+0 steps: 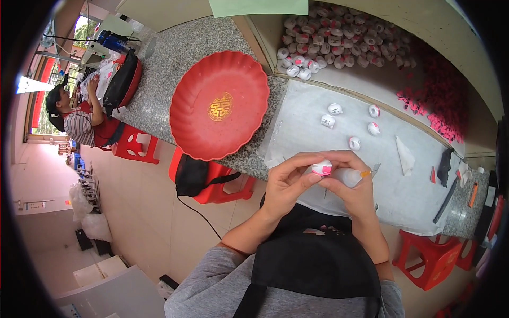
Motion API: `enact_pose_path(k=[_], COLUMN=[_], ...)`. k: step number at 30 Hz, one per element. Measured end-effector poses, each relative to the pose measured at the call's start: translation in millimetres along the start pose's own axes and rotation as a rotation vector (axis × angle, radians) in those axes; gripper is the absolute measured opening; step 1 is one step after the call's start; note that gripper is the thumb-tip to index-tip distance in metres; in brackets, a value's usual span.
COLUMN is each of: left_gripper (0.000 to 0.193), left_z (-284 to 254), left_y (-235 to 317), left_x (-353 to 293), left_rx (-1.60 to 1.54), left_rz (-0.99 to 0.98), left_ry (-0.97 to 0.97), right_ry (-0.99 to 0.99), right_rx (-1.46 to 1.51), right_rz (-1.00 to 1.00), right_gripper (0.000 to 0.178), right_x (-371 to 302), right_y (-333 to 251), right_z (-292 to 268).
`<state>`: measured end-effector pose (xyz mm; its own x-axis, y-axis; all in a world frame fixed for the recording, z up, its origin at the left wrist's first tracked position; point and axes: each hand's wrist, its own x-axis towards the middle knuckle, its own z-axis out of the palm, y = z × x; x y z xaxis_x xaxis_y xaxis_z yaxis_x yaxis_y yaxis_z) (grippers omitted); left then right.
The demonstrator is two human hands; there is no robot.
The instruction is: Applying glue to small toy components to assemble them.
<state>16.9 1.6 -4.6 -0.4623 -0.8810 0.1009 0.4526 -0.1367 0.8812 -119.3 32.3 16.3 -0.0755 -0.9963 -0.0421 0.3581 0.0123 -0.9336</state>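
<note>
Above the near edge of the white-covered worktop, my two hands are brought close together. Fingers and thumb of my left hand (289, 183) close round a small white rounded piece with a pink patch (321, 168); the fingertips of my right hand touch it too. Within my right hand (354, 197) rests a translucent squeeze bottle (348, 177) with an orange tip, partly covered by the fingers. Beyond my hands, several similar white pieces (327, 121) lie scattered on the white sheet (302, 100).
A big red scalloped tray (188, 106) stands to the left. White pieces (339, 40) and bright pink bits (445, 114) fill the shelf at the back. Right lie a white cloth (405, 156) and a dark rod (445, 201). Red stools (432, 257) flank the counter; another person (79, 114) sits far left.
</note>
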Motion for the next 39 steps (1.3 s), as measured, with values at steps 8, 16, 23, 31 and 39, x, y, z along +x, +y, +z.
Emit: enact_pose_path(k=[8, 16, 23, 31, 39], left_gripper=[0.024, 0.022, 0.025, 0.027, 0.027], left_z=[-3, -2, 2, 9, 10], left_y=[-5, -7, 3, -4, -2], left_x=[1, 3, 5, 0, -1], left_rx=[-0.043, -0.008, 0.029, 0.020, 0.016], left_rz=[0.036, 0.036, -0.031, 0.049, 0.039], left_ry=[-0.077, -0.084, -0.095, -0.032, -0.025], right_ry=[-0.020, 0.023, 0.045, 0.053, 0.080], right_rx=[0.051, 0.014, 0.044, 0.070, 0.157], right_rz=[-0.010, -0.043, 0.001, 0.021, -0.030], right_gripper=[0.022, 0.021, 0.023, 0.024, 0.023], right_x=[-3, -3, -4, -6, -7], right_y=[8, 7, 7, 9, 11], right_z=[-5, -4, -6, -4, 1])
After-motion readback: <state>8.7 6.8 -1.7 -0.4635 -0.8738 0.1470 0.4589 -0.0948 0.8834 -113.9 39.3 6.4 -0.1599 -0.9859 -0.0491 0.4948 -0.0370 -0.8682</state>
